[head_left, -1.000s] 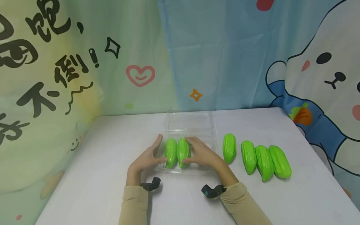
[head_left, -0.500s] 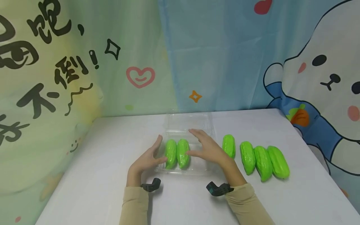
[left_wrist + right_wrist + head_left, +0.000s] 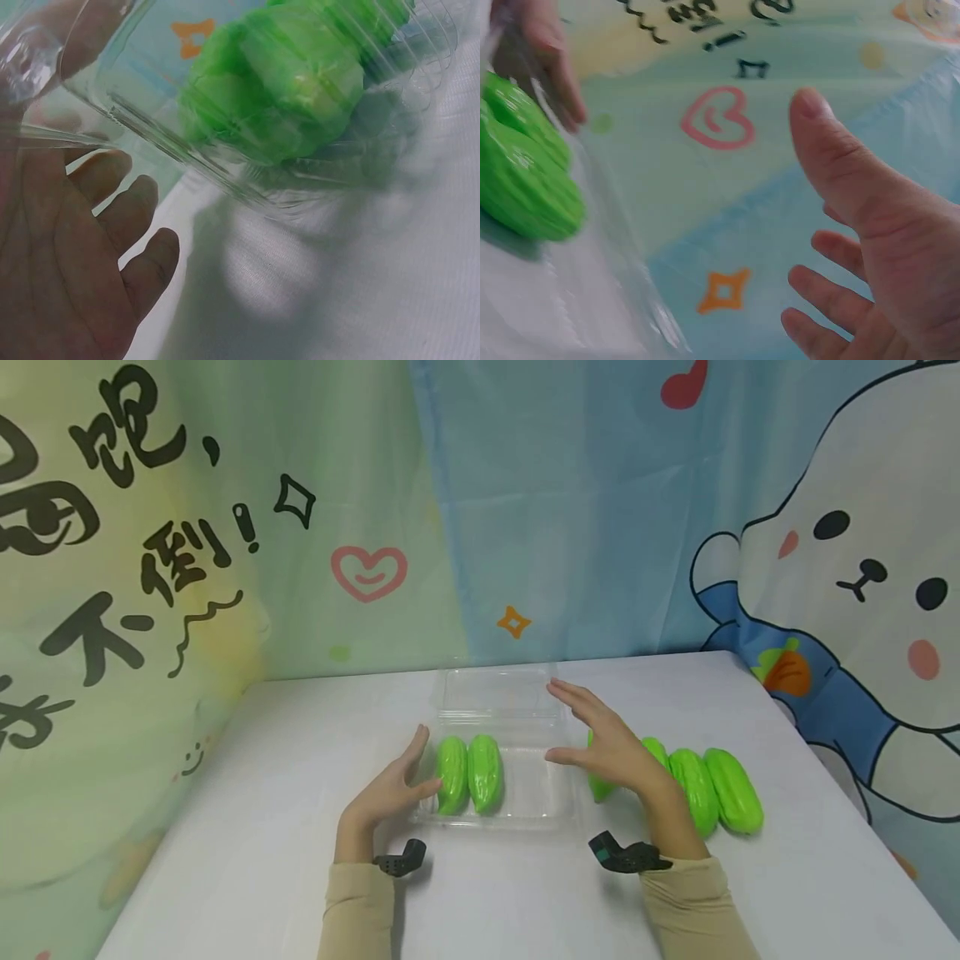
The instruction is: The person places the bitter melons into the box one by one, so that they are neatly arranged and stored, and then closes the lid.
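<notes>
An opened clear plastic box (image 3: 534, 789) lies on the white table, its lid (image 3: 495, 693) folded back. Two glossy, bumpy green bitter melons stand side by side in its left half: a left one (image 3: 452, 777) and a right one (image 3: 486, 775). At the box's left side is my left hand (image 3: 386, 795), fingers extended, its thumb near the left melon; whether it touches the box I cannot tell. My right hand (image 3: 613, 750) is over the box's right edge, thumb and fingers spread around nothing. It partly covers a loose bitter melon (image 3: 601, 789).
To the right of the box, more bitter melons (image 3: 733, 792) lie in a row on the table (image 3: 225, 868), some partly behind my right arm. A printed curtain (image 3: 600, 527) hangs behind the table's far edge.
My right hand has let go of the right melon in the box and moved right, toward the loose melons. The left hand stays at the box's left side.
</notes>
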### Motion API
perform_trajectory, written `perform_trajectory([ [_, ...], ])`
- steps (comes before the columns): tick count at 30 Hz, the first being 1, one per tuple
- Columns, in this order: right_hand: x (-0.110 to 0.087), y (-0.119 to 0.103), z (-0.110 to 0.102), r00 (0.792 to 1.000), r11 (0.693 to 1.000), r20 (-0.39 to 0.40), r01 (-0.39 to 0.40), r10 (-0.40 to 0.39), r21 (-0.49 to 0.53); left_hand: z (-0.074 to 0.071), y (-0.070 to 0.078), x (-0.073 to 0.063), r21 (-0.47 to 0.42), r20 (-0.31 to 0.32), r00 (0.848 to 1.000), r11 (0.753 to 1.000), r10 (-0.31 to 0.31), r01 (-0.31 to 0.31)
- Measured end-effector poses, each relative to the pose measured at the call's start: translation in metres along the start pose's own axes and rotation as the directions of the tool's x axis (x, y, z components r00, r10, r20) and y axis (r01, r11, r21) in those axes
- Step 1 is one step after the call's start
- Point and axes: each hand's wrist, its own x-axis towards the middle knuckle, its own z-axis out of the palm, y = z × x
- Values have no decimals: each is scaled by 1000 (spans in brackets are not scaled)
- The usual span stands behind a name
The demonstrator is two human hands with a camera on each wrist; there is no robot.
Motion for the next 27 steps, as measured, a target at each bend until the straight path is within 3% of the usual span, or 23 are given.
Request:
perform_trajectory([
  [9, -29, 28, -48, 999, 999, -28, -36, 35, -24, 0, -2, 1, 22, -8, 1000, 1000, -15, 15],
  [16, -60, 45, -82, 996, 998, -73, -58, 59, 22, -1, -5, 2, 31, -7, 1000, 1000, -4, 4],
  [21, -80, 60, -96, 990, 998, -132, -59, 56, -14, -2, -7, 1, 24, -6, 1000, 1000, 8, -8],
  [27, -106, 81, -108, 977, 992, -171, -129, 126, -4, 1, -8, 3, 20, -6, 1000, 1000, -11, 11],
])
